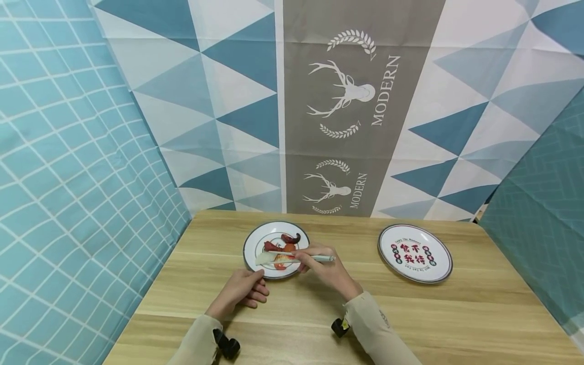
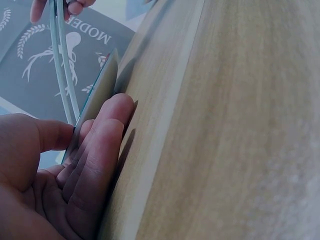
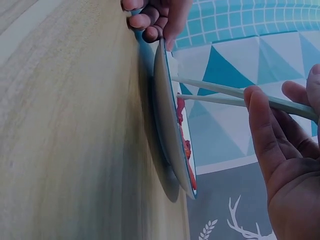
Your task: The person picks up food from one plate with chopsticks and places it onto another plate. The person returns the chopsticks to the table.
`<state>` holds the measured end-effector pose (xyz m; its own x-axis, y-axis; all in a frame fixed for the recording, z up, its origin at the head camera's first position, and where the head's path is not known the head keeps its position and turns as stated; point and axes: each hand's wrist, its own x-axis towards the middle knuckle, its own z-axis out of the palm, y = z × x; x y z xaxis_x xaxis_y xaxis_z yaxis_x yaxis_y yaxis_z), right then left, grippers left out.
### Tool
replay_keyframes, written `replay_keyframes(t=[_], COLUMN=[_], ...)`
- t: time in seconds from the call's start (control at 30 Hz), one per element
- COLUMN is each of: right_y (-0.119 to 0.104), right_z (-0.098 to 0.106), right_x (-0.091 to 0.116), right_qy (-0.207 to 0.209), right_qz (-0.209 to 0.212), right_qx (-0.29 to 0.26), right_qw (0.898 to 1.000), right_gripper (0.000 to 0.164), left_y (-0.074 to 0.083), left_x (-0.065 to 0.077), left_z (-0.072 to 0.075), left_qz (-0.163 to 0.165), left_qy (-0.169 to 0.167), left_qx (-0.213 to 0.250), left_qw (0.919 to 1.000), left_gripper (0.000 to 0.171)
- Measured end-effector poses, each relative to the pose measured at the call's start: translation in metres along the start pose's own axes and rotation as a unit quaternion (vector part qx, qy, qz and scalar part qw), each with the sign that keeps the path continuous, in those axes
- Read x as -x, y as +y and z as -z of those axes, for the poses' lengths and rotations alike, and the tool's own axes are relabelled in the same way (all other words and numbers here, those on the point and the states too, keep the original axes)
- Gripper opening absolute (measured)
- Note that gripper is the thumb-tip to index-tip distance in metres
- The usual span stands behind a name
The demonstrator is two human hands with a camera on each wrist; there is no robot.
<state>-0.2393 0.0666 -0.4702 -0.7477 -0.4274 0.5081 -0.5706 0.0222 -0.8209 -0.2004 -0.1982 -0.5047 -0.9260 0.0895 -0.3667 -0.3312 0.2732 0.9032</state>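
Note:
A white plate with a dark rim (image 1: 256,236) stands near the back of the table. Several food pieces lie on it: a dark curved one (image 1: 291,238), a reddish-brown one (image 1: 272,247), orange-red ones (image 1: 283,261) and a pale, whitish piece (image 1: 265,258) at the left. My left hand (image 1: 244,288) pinches the plate's near-left rim, thumb at the top edge and fingers at the underside, as the right wrist view shows. Pale green chopsticks (image 3: 215,89) are held in my right hand (image 1: 325,268) from the right side. Their tips, slightly apart, overlap the pale piece in the head view.
To the right lies a second plate (image 1: 391,237) with red lettering, nothing on it. Patterned cloth (image 1: 246,126) hangs behind the wooden table (image 1: 356,238), and blue tiled-pattern cloth (image 1: 91,177) lines the left. Black devices (image 1: 228,348) are strapped at both sleeves.

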Motion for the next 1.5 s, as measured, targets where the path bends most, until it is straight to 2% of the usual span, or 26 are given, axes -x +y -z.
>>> replay_keyframes(t=[0.2,0.4,0.57,0.87,1.5], right_y=[-0.003,-0.01,-0.015,-0.027,-0.038], right_z=[0.004,0.009,0.012,0.02,0.028], right_x=[0.003,0.005,0.006,0.012,0.019], right_qy=[-0.001,0.001,0.011,0.011,0.007], right_qz=[0.008,0.033,0.036,0.09,0.125], right_qx=[0.002,0.01,0.021,0.068,0.069], right_qw=[1.0,0.999,0.999,0.994,0.99], right_gripper=[0.021,0.018,0.016,0.014,0.016], left_y=[0.001,0.003,0.003,0.001,0.002], left_x=[0.001,0.002,0.001,0.0,-0.001], left_z=[0.0,0.0,0.0,0.0,-0.001], left_qz=[0.001,-0.001,-0.002,-0.005,0.005], left_qy=[-0.004,-0.001,-0.004,-0.009,-0.007], left_qx=[-0.001,-0.002,0.001,-0.001,-0.003], left_qw=[1.0,1.0,1.0,0.9999,1.0], left_gripper=[0.044,0.044,0.044,0.044,0.043])
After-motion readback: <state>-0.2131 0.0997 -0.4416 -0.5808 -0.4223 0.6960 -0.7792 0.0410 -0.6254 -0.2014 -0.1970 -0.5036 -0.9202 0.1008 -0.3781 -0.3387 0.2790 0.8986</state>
